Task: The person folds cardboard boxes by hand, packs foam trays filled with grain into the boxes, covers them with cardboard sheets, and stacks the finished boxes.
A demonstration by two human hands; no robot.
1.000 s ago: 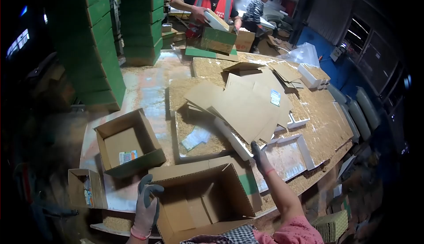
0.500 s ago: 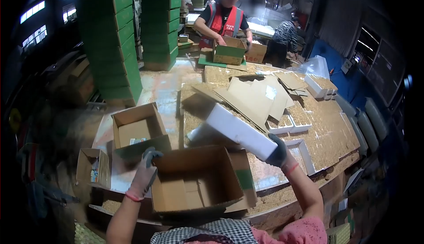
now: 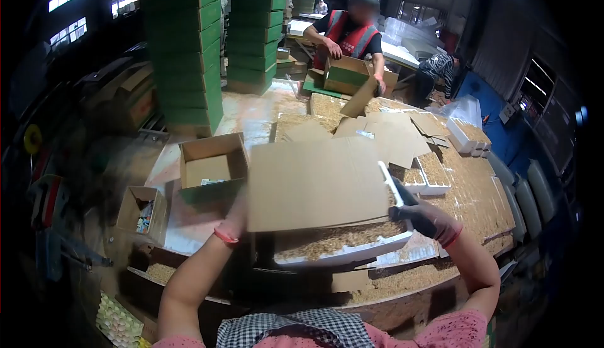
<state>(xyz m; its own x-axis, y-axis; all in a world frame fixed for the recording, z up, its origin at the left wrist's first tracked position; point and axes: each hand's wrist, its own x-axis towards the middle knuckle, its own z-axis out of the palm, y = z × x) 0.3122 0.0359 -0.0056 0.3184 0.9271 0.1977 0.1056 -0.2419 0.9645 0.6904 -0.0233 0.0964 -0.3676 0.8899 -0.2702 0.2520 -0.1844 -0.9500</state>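
A white foam tray [image 3: 377,247] full of brown crumbly material is tilted low in front of me, over the place of the large open carton. My right hand [image 3: 428,219], in a dark-palmed glove, grips the tray's right end. A flat cardboard sheet [image 3: 318,184] covers the tray's far part. At the sheet's left edge is my left hand [image 3: 236,213], blurred, its fingers hidden behind cardboard. Most of the large carton is hidden under the tray and sheet.
Left on the table are an open green-sided box [image 3: 214,165] and a small box [image 3: 143,213] with packets. Tall green box stacks [image 3: 182,58] stand behind. Loose cardboard [image 3: 396,137] lies over filled trays. Across the table, a person in a red vest [image 3: 352,33] handles a box; another bends farther right.
The tray has swung left and toward me, turning from its white side to show its filling. The cardboard sheet now lies across it. The view has shifted left, and the co-worker now holds a cardboard piece.
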